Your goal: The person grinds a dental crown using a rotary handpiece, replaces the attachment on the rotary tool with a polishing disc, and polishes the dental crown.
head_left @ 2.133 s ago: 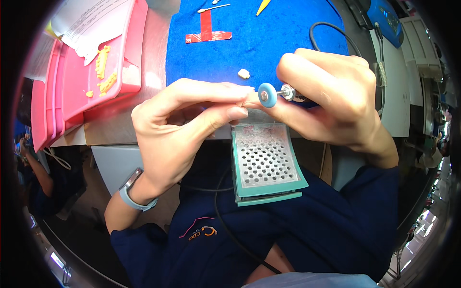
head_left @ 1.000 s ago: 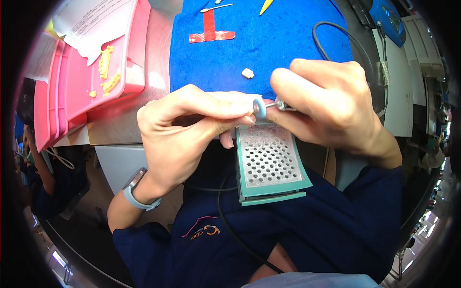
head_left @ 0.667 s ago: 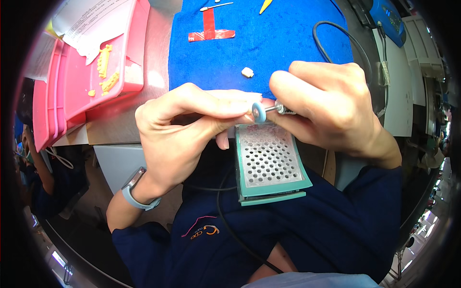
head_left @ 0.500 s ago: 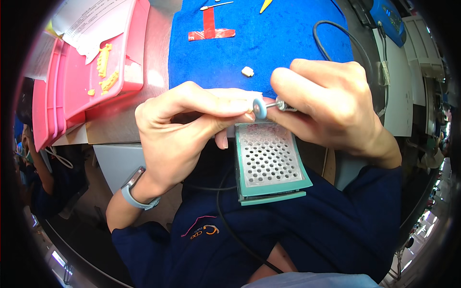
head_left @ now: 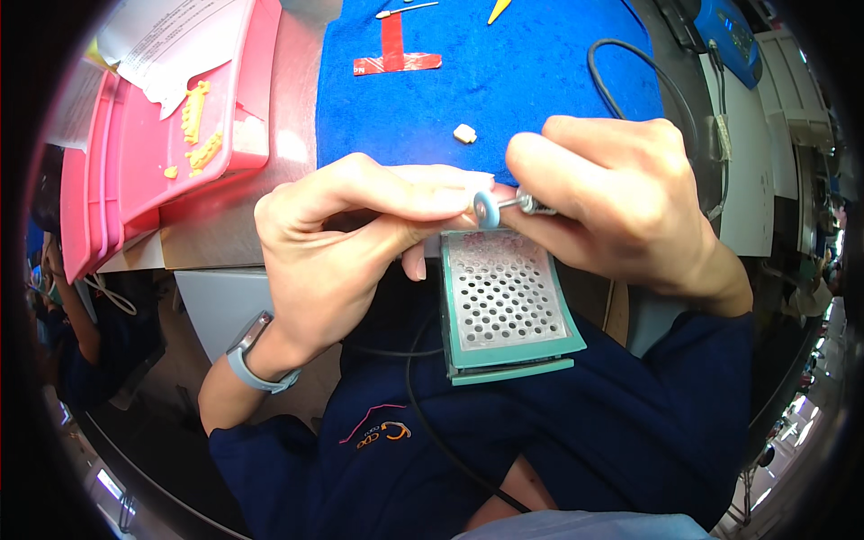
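Observation:
My right hand point(head_left: 621, 193) is wrapped round a rotary handpiece point(head_left: 533, 204), most of which its fingers hide. From the handpiece's metal collar a thin shank runs left to a blue-grey polishing wheel point(head_left: 487, 209). The thumb and fingers of my left hand point(head_left: 328, 211) are pinched together right beside the wheel. Whatever lies between those fingertips is too small and covered to make out. Just below both hands sits a green-framed dust-extraction box with a perforated metal top point(head_left: 508, 301). A small cream tooth-like piece point(head_left: 464, 134) rests on the blue towel point(head_left: 540, 81) beyond them.
To the left stands a pink tray point(head_left: 252, 99) with yellow moulded pieces point(head_left: 194, 112) and printed paper point(head_left: 166, 45). Red tape point(head_left: 393, 61) and a thin bur point(head_left: 407, 11) lie on the towel. A black cable point(head_left: 621, 43) curves toward a blue unit point(head_left: 724, 36) at far right.
The wheel and handpiece tip have shifted very slightly down, and my right hand with them. My left hand stays nearly still, its fingertips still pinched by the wheel.

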Demonstrator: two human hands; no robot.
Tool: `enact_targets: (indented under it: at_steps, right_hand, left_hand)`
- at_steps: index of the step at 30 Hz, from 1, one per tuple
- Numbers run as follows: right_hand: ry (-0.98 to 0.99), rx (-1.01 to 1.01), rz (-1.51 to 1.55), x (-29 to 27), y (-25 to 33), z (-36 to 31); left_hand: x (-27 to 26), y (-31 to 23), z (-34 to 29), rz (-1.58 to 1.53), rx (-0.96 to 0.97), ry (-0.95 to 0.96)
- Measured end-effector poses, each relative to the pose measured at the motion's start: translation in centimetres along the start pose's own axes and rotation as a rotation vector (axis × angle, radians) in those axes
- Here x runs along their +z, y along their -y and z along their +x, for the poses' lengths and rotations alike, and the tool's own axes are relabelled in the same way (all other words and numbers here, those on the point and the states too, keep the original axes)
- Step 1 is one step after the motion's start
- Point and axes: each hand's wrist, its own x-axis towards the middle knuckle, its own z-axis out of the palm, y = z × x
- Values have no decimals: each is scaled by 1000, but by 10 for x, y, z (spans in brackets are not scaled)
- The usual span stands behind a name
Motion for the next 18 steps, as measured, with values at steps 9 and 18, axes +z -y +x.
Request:
enact_targets:
  at_steps: [9,18]
  right_hand:
    - [-21,-4,6,1,1,0]
    - [-28,22,8,-1,-4,0]
  left_hand:
    - [2,-2,0,0,-10,2]
    - [3,-2,1,-5,9,-17]
